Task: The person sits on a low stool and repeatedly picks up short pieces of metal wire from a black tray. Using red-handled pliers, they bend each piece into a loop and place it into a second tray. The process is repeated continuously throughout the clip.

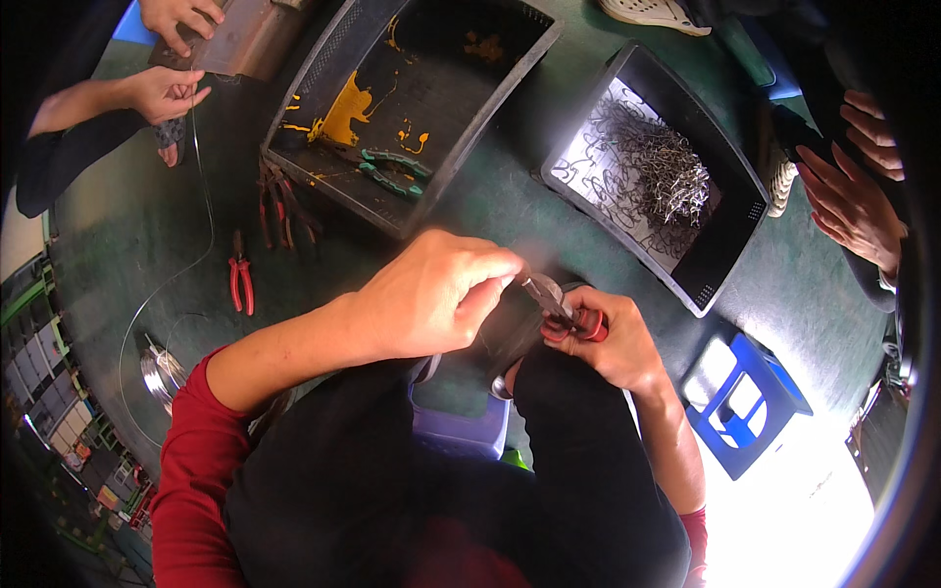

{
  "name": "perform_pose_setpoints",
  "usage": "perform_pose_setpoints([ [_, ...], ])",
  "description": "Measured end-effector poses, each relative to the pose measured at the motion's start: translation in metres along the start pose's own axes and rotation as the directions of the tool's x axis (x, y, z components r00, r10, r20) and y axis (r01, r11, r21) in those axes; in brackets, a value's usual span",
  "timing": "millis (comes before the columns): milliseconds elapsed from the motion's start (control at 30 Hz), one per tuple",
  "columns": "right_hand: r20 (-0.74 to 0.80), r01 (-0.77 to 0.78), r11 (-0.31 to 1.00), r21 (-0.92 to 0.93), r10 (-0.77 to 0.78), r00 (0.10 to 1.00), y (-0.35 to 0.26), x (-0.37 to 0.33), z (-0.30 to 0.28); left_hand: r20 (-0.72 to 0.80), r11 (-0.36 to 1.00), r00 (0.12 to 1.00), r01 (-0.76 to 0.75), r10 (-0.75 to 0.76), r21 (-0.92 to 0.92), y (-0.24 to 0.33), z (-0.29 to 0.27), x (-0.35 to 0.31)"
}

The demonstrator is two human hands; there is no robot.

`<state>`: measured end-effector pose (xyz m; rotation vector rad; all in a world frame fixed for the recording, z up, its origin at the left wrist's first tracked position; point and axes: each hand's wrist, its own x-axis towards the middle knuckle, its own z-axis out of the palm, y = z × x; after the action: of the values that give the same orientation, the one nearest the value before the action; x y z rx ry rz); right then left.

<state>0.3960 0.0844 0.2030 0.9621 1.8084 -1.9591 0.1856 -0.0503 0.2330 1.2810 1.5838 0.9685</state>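
At the centre of the view, the left hand (pixel 426 294) has its thumb and forefinger drawn close together at the nose of the red-handled pliers (pixel 561 310); whether they grip a small piece there cannot be told. The right hand (pixel 618 338) has its fingers wrapped around the handles of these pliers, above the person's knees. Ahead stands a black crate (pixel 451 98) with yellow stains, holding green-handled pliers (pixel 392 157). To its right, a second black crate (pixel 720 245) contains a heap of bent wire pieces (pixel 676 176). On the green floor (pixel 147 245) at left lies another red-handled pair of pliers (pixel 236 282), with a wire coil (pixel 162 372) nearer the person. A blue stool (pixel 750 441) stands at right. Co-workers' hands are seen at upper left (pixel 167 96) and far right (pixel 853 201).
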Motion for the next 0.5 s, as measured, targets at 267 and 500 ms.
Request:
perform_pose_setpoints([
  [267, -0.05, 0.006, 1.0, -0.019, -0.007, 0.999, -0.001, 0.002, 0.0, -0.014, 0.997, 0.998, 0.066, -0.067, -0.028, 0.001, 0.004, -0.003],
  [500, -0.018, -0.048, 0.998, -0.039, 0.047, 0.999, -0.009, 0.006, -0.001, -0.041, 0.99, 0.99, 0.13, -0.132, -0.062, 0.002, 0.007, -0.003],
])
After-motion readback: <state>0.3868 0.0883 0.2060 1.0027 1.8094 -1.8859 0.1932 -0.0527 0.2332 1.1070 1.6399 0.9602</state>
